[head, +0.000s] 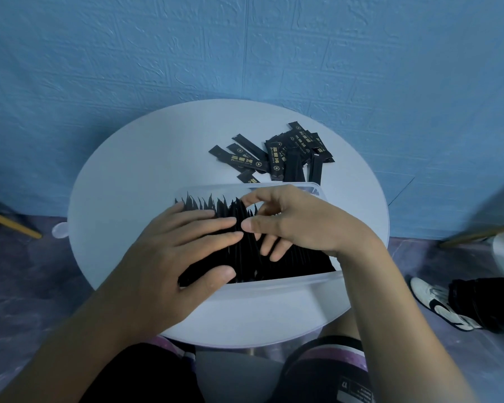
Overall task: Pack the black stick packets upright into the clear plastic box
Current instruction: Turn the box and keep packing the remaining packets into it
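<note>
The left hand (169,251) lies flat, fingers (216,222) spread wide, pressing the upright thin black foil stick packets (288,263) leftward inside the clear, soft-cornered rectangular plastic box (274,286) — likely to open a gap. The right hand (297,222) curls into that gap, fingers narrowed around packet tops (whether it grips one, I cannot tell). A loose pile of glossy gold-printed black packets (277,155) waits beyond the box on the round white smooth desk (114,184).
</note>
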